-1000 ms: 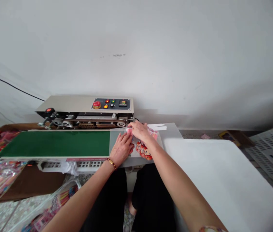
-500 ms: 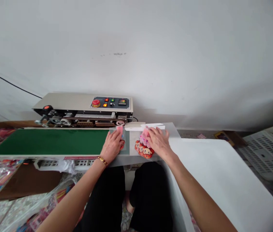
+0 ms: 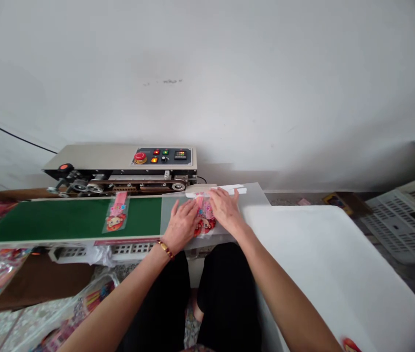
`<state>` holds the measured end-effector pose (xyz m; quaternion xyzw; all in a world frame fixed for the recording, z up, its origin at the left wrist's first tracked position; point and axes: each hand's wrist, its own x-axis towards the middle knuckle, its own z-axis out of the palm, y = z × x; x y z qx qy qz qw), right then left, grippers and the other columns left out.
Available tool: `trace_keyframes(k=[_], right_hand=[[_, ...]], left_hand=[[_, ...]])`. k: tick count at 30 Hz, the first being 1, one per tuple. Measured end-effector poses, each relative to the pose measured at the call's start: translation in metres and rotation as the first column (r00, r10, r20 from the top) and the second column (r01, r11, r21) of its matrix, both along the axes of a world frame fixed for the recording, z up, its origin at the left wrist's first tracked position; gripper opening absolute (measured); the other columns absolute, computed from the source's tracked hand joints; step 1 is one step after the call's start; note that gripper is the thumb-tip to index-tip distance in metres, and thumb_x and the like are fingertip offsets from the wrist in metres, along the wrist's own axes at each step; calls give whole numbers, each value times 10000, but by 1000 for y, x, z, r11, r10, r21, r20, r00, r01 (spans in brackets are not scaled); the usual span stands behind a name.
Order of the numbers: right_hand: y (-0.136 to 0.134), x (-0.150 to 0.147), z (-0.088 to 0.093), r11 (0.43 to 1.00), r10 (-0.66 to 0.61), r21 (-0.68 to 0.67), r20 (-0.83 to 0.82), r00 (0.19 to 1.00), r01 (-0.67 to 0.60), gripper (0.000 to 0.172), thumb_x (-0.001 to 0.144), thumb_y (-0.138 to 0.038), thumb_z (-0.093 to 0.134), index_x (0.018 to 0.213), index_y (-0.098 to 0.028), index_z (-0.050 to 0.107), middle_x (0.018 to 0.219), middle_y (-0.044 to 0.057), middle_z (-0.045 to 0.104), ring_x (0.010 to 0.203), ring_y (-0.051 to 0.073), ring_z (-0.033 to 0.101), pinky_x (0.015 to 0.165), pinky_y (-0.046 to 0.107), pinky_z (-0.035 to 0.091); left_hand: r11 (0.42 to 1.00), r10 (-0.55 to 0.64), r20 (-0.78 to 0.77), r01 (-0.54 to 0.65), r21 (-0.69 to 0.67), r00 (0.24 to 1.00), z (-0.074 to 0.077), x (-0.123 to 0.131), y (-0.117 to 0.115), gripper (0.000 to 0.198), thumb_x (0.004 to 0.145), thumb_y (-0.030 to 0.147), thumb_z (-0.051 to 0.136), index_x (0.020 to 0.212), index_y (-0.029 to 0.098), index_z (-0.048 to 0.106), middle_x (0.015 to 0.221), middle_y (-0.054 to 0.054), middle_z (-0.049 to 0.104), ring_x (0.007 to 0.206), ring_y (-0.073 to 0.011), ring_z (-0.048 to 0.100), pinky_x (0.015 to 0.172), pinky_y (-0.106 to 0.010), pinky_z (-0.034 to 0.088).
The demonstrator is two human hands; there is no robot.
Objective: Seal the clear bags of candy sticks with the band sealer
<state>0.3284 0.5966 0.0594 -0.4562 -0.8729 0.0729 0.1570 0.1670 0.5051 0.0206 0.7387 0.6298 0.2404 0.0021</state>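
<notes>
A few clear plastic packets (image 3: 206,224), each with a pink piece and a red-haired cartoon figure, overlap on the plate at the conveyor's right end. My left hand (image 3: 181,226) lies on their left side, fingers stretched and touching them. From the right, my right hand (image 3: 225,208) rests flat fingers on their upper part, its thumb apart. Both hands hide parts of the packets, so their number is unclear. Another such packet (image 3: 115,217) lies alone on the green belt (image 3: 64,218), its top edge by the band sealing machine (image 3: 119,159).
White strips (image 3: 235,188) lie behind my right hand. A white table (image 3: 313,244) stands on the right, with a plastic crate (image 3: 409,220) beyond. At left, a cardboard box (image 3: 42,278) and a plastic bag (image 3: 71,313) hold more colourful packets.
One packet has left my left hand and moved left along the belt. My left hand has shifted right onto the overlapping packets, which now lie further left with my right hand.
</notes>
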Motion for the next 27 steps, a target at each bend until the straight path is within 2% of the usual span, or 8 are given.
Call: trace_keyframes(k=[4,7,13,19,21,24,26,27], right_hand=[[-7,36,-7,999,48,16,68,997,-49,371,997,-201,403,1285,-258,630,1399,90,607,1349,293,457,1153,692,63],[-9,37,-6,999,40,-10,79,996,-39,341,991,-196,422,1223,-251,665,1368,91,628,1332,300,468,1152,678,67],[18,-25,13,992,43,-120,50,998,-37,350,1005,-185,369,1104,-242,701,1216,72,690,1163,240,571,1094,503,268],[35,-59,2,996,-2,-92,146,989,15,341,1000,-201,373,1163,-218,672,1211,120,655,1124,274,575,982,454,337],[36,-60,-1,993,-42,-109,102,994,53,309,996,-212,390,1103,-206,680,1164,118,668,1103,268,586,987,453,331],[35,-61,2,966,-102,-245,-82,991,79,216,930,-171,474,998,-197,677,1087,81,690,1066,230,605,982,413,355],[31,-61,10,931,-116,-365,-289,950,3,154,870,-162,527,947,-190,657,1012,47,697,979,192,624,925,358,412],[27,-59,15,909,-106,-409,-407,907,-77,128,850,-181,550,936,-188,645,975,35,694,926,176,627,881,329,442]], left_hand=[[996,42,-45,-45,-79,998,-1,2,9,385,986,262,485,1355,172,549,1471,-133,529,1370,-305,475,1216,-586,258],[993,82,-66,-87,-80,994,-3,-11,9,389,970,246,511,1349,165,554,1459,-144,536,1364,-317,477,1209,-593,271],[997,48,-89,-54,-56,995,-2,-10,4,415,952,252,542,1359,168,552,1442,-151,545,1324,-316,506,1202,-572,304],[996,61,-33,-63,-58,998,-5,-5,4,440,957,271,543,1389,191,516,1450,-134,543,1341,-312,490,1209,-585,273],[997,57,24,-56,-54,998,-9,-6,3,474,949,257,551,1413,191,484,1451,-138,539,1352,-303,482,1220,-585,252],[998,67,222,-65,-16,973,-12,-11,1,581,919,256,583,1466,170,406,1480,-170,490,1394,-293,441,1227,-573,245],[991,119,443,-134,3,888,-9,-17,2,650,889,314,628,1475,168,387,1483,-186,466,1393,-294,440,1198,-542,313],[984,148,569,-177,-4,809,-5,-21,3,665,874,354,647,1465,172,402,1455,-184,486,1360,-293,473,1164,-519,368]])
